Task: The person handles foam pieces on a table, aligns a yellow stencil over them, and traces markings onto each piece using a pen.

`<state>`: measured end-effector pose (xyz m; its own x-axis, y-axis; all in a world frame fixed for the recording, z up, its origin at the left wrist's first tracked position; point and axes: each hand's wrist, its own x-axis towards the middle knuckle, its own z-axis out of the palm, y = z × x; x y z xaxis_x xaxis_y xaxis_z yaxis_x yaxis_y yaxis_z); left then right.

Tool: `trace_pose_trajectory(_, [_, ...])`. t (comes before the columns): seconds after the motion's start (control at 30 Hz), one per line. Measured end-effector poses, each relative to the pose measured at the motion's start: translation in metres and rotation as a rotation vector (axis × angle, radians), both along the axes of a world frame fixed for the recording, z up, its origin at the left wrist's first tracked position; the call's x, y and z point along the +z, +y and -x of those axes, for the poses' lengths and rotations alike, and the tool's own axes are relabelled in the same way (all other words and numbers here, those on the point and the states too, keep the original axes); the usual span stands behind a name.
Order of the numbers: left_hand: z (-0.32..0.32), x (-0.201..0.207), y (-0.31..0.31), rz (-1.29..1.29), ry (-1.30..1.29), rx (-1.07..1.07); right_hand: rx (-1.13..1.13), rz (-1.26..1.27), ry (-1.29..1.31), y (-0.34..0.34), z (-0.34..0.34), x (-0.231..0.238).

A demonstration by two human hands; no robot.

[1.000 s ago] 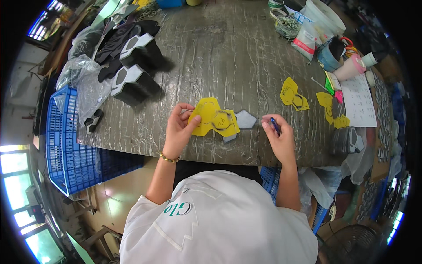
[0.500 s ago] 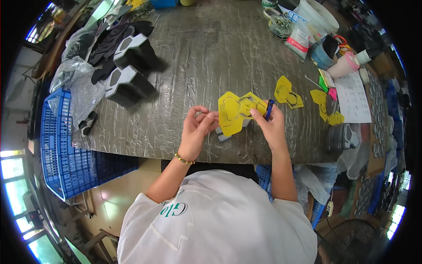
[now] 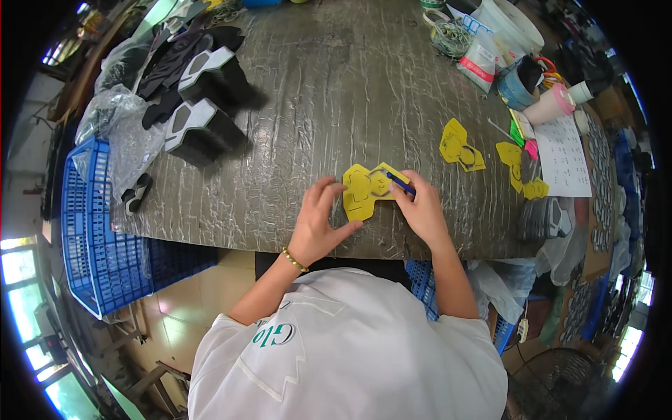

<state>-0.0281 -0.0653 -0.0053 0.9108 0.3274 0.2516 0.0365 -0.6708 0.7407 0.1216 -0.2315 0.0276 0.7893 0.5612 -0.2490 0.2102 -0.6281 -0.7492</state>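
Yellow and marked with dark lines, a flat template (image 3: pixel 358 189) lies on a dark, creased table (image 3: pixel 315 84) between a person's two bare hands. The left hand (image 3: pixel 316 218), thumb and fingers spread apart, frames the template's left end, while the right hand (image 3: pixel 422 210) grips a blue pen (image 3: pixel 402 184) over its right end. Right of the template lies another yellow piece (image 3: pixel 458 145), with a white sheet (image 3: pixel 565 157) farther right. Beyond the template to the left stand two dark stacks (image 3: pixel 215 138); a blue basket (image 3: pixel 77 259) sits at its far left.
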Motion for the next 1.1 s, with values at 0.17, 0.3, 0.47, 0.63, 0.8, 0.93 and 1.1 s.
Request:
trace_pose_trajectory(0.17, [0.005, -0.012, -0.008, -0.189, 0.028, -0.029, 0.205, -0.063, -0.490, -0.022, -0.006, -0.028])
trace_pose_trajectory(0.3, [0.007, -0.013, -0.009, -0.259, 0.024, -0.038, 0.302, -0.069, -0.481, -0.029, 0.005, -0.038])
trace_pose_trajectory(0.47, [0.012, -0.013, -0.007, -0.324, 0.040, -0.047, 0.196, -0.097, -0.470, -0.031, 0.020, -0.045])
trace_pose_trajectory(0.63, [0.017, -0.016, -0.009, -0.402, 0.032, -0.061, 0.168, -0.098, -0.522, -0.033, 0.027, -0.053])
trace_pose_trajectory(0.8, [0.019, -0.013, -0.010, -0.451, 0.031, -0.077, 0.123, -0.132, -0.480, -0.032, 0.030, -0.052])
trace_pose_trajectory(0.93, [0.022, -0.013, -0.009, -0.467, 0.060, -0.095, 0.136, -0.101, -0.471, -0.032, 0.023, -0.053])
trace_pose_trajectory(1.1, [0.022, -0.012, -0.010, -0.483, 0.074, -0.087, 0.173, -0.136, -0.521, -0.032, 0.017, -0.053])
